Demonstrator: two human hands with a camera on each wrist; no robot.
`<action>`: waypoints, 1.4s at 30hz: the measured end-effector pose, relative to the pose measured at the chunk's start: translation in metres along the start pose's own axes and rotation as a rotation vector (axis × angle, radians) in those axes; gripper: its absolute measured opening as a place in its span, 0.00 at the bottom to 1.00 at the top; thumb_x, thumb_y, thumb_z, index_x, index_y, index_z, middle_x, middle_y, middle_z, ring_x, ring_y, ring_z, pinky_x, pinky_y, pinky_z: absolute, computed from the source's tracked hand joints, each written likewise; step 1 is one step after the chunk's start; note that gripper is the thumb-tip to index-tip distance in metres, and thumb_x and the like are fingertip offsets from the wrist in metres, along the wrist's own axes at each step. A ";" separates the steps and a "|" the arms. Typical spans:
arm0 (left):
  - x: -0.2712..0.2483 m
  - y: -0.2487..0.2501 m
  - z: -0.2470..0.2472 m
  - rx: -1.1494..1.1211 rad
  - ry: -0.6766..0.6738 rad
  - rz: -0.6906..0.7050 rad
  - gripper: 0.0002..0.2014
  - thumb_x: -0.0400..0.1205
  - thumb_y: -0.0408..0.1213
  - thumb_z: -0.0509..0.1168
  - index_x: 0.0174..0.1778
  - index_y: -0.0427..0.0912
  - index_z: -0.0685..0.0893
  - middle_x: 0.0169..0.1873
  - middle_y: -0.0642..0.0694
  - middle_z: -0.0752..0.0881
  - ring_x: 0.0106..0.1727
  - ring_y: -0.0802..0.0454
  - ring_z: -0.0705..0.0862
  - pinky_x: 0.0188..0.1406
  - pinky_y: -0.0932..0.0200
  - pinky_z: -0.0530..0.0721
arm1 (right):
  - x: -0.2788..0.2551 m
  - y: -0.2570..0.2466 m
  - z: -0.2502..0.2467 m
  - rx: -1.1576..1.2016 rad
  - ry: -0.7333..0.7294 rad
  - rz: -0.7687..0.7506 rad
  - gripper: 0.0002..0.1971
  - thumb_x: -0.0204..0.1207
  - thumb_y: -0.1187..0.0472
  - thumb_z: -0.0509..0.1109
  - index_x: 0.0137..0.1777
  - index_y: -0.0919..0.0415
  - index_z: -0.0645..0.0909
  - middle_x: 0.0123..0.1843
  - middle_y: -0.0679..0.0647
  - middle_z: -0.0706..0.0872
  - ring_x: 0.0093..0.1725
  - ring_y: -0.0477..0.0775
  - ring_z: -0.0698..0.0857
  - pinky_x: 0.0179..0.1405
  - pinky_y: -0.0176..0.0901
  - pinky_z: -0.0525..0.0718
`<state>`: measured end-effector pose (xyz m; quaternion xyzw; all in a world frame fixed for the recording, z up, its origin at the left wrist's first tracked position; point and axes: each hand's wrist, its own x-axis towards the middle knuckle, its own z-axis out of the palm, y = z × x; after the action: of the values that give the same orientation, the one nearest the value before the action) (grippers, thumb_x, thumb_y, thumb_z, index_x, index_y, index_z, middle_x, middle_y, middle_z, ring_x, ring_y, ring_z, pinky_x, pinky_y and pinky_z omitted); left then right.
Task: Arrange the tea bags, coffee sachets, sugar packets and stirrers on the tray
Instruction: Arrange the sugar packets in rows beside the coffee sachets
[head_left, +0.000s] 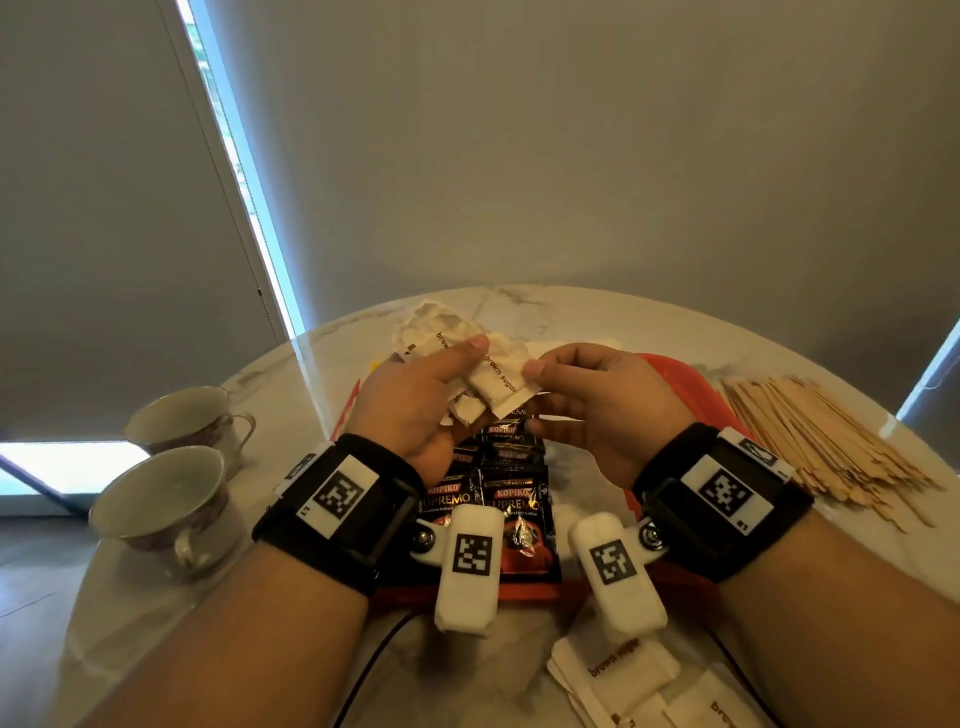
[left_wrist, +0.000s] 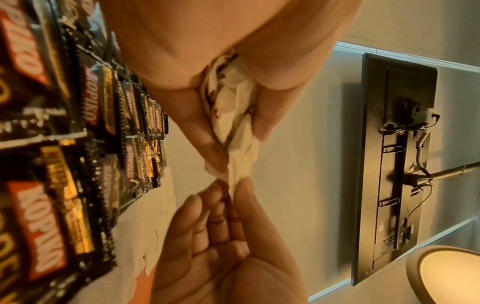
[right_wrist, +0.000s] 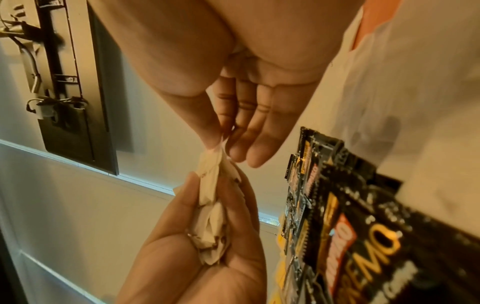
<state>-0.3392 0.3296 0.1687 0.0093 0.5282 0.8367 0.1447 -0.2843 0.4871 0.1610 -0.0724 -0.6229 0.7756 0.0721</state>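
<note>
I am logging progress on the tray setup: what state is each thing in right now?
Left hand: grips a bunch of brown sugar packets.
Right hand: pinches one brown sugar packet of the bunch.
Kopiko coffee sachets: lying in overlapped rows on the red tray.
Wooden stirrers: heaped on the table, off the tray.
Teacups: upright, look empty.

We observe two bare forearms, no sleeves. Each wrist carries a wide black band (head_left: 337, 499) bearing a white plate printed with a black square-pattern marker (head_left: 724, 491). A white oblong module (head_left: 467, 564), also marked, is fixed to each band's inner side by a silver screw (head_left: 427, 538). Thin black cables (head_left: 374, 660) trail toward the lower frame.
</note>
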 end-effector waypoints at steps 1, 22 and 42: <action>0.000 -0.001 0.000 0.014 -0.009 0.002 0.14 0.82 0.31 0.75 0.64 0.36 0.86 0.51 0.36 0.95 0.50 0.38 0.95 0.39 0.46 0.94 | 0.001 0.000 0.000 0.023 0.017 -0.007 0.04 0.80 0.66 0.75 0.46 0.63 0.83 0.48 0.65 0.91 0.44 0.60 0.89 0.40 0.48 0.91; -0.006 -0.011 0.002 0.114 -0.051 0.080 0.13 0.79 0.26 0.77 0.58 0.30 0.87 0.50 0.35 0.95 0.50 0.38 0.95 0.36 0.56 0.92 | -0.005 -0.002 -0.007 0.023 -0.030 -0.001 0.13 0.77 0.70 0.76 0.60 0.68 0.83 0.49 0.61 0.90 0.40 0.56 0.89 0.36 0.44 0.89; 0.005 -0.006 0.000 -0.077 0.095 0.011 0.21 0.78 0.26 0.78 0.66 0.28 0.84 0.52 0.34 0.94 0.41 0.44 0.95 0.29 0.57 0.90 | 0.007 -0.016 -0.017 0.135 0.135 0.001 0.10 0.75 0.73 0.77 0.46 0.60 0.80 0.43 0.60 0.92 0.39 0.56 0.91 0.41 0.48 0.91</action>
<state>-0.3430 0.3330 0.1624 -0.0328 0.5019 0.8566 0.1150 -0.2874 0.5078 0.1730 -0.1197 -0.5629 0.8092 0.1185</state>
